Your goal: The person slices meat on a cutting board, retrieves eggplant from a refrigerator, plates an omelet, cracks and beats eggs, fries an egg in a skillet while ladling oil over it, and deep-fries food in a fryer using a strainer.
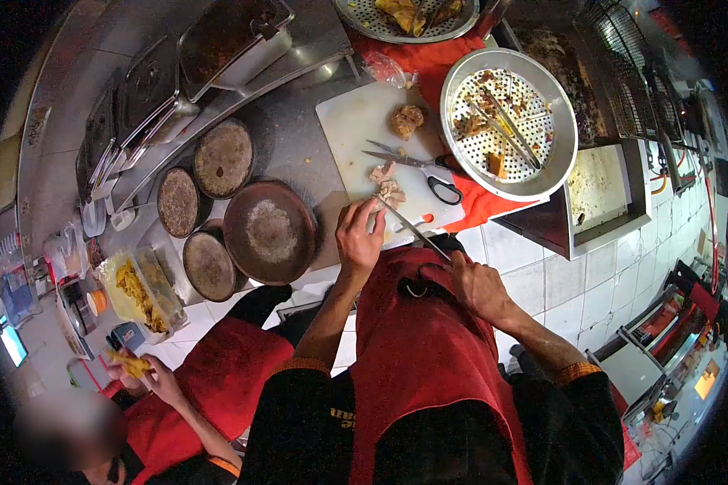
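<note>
My right hand (481, 287) is wrapped round the handle of a knife (414, 229), whose blade slants up and left to the near side of a white cutting board (349, 129). At its tip lie several pale chunks of cooked meat (390, 190). With bent fingers my left hand (359, 241) holds the near end of this meat at the board's edge, close to the blade; the fingertips partly hide it. A browned, fried-looking piece (407, 121) sits farther back on the board. Between it and the cut meat lie scissors (398, 155), blades apart, with a black handle.
A round perforated pan (565, 153) with crumbs and metal tongs (514, 133) stands on red cloth at right. Several dark round pans (269, 232) stand at left. Beyond them are a clear container (141, 287) of yellow food and a co-worker's hand (163, 382) with yellow food.
</note>
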A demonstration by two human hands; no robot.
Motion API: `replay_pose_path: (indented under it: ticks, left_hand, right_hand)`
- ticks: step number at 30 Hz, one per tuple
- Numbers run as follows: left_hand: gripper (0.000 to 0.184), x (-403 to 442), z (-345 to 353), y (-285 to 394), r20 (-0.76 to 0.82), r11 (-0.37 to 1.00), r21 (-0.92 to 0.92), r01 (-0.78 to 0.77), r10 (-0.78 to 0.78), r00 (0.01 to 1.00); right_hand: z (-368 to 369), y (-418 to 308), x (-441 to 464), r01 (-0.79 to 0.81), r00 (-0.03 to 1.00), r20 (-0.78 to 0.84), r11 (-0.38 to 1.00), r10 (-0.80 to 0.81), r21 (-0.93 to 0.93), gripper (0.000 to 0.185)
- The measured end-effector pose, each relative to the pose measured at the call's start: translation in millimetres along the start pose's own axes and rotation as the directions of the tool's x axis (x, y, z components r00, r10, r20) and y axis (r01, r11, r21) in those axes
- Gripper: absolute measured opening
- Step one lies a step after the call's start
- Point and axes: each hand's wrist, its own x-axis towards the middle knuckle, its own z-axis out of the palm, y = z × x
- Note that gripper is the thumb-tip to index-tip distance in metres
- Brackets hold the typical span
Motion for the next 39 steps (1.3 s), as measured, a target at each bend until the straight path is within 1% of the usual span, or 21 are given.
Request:
replay_pose_path:
  ticks: [3,6,9,12,14,15,18,21,24,27,30,33,36,39]
  left_hand:
    - [0.024,0,1,-1,0.009,1.000,-0.006,-0.011,0.011,1.000]
    - [0.024,0,-2,0,0.022,0.998,-0.021,-0.054,0.054,0.998]
    - [0.026,0,-3,-1,0.025,0.996,-0.024,-0.089,0.090,0.996]
    - [0.027,-2,-3,-1,0.010,0.996,-0.029,-0.085,0.086,0.996]
    - [0.028,0,-4,-7,-0.004,0.996,-0.032,-0.078,0.078,0.997]
    - [0.028,-1,-4,-5,-0.024,0.998,-0.055,-0.024,0.023,0.999]
    - [0.028,-4,-2,-3,-0.057,0.984,-0.136,0.116,-0.124,0.991]
    - [0.027,-5,-2,-9,-0.062,0.989,-0.129,0.067,-0.075,0.995]
    - [0.028,-4,-2,-9,-0.067,0.993,-0.114,0.037,-0.045,0.997]
    - [0.025,-5,-2,-12,-0.066,0.993,-0.110,0.033,-0.041,0.997]
    - [0.023,-3,-6,-9,-0.038,0.993,-0.120,0.023,-0.028,0.999]
    - [0.021,-4,-6,-14,-0.002,0.988,-0.149,0.039,-0.039,0.999]
    - [0.020,-4,-4,-16,-0.021,0.988,-0.157,0.007,-0.010,1.000]
    - [0.019,-1,-7,-14,-0.006,0.992,-0.129,-0.007,0.006,1.000]
  right_hand:
    - [6,3,4,0.009,1.000,-0.015,1.000,-0.009,-0.004,0.028]
    - [4,-1,12,0.025,1.000,-0.001,0.998,-0.025,0.062,0.029]
    - [13,-10,24,-0.045,0.998,0.035,0.993,0.049,-0.106,0.031]
    - [42,-3,27,0.060,0.986,-0.134,0.955,-0.103,-0.290,0.032]
    - [38,2,18,-0.012,0.999,-0.036,0.983,0.006,-0.182,0.032]
    - [35,3,11,-0.055,0.998,0.024,0.990,0.058,-0.131,0.032]
    - [20,0,0,0.016,0.997,-0.072,1.000,-0.015,0.009,0.024]
    - [21,-1,0,0.019,0.998,-0.053,0.998,-0.016,0.056,0.025]
    - [9,-11,4,-0.073,0.997,0.021,0.997,0.073,0.027,0.025]
    - [15,-6,6,-0.081,0.996,0.048,0.997,0.081,0.000,0.025]
    - [20,-2,6,0.006,1.000,-0.028,1.000,-0.007,-0.030,0.026]
    - [12,-10,12,-0.039,0.999,0.019,0.999,0.039,-0.022,0.025]
    - [24,-5,14,-0.005,0.999,-0.048,0.998,0.002,-0.062,0.023]
    - [26,-5,17,0.060,0.989,-0.124,0.987,-0.080,-0.151,0.022]
